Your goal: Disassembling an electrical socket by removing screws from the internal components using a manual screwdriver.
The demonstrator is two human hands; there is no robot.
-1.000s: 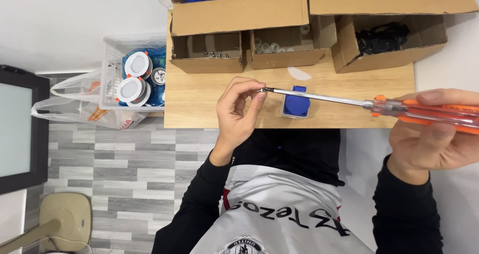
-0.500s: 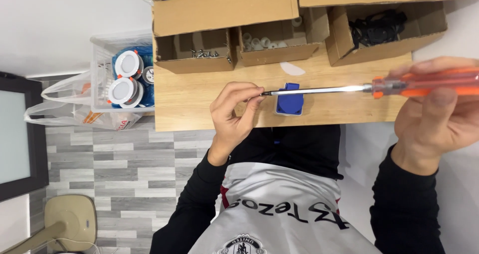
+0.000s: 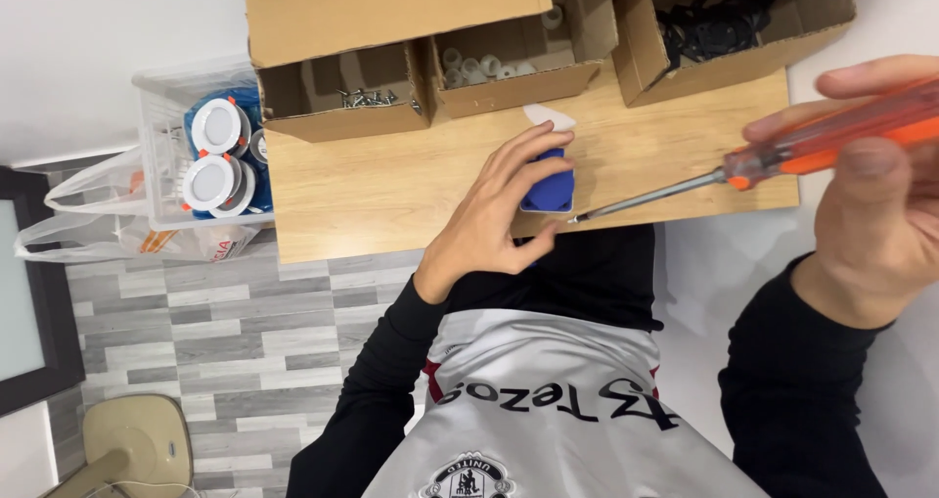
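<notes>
On the wooden bench [image 3: 391,190], left hand [image 3: 494,214] resting spread-fingered over a blue block [image 3: 548,195], probably touching it, right hand [image 3: 871,204] gripping an orange-handled screwdriver [image 3: 773,156] near it.

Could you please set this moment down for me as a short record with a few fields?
left hand: left hand rests on the blue part on the wooden table
right hand: right hand grips the orange-handled screwdriver, its tip near the blue part
boxes: cardboard box with screws; box with white pieces; box with black items
beside table: clear bin of round white lamps
</notes>
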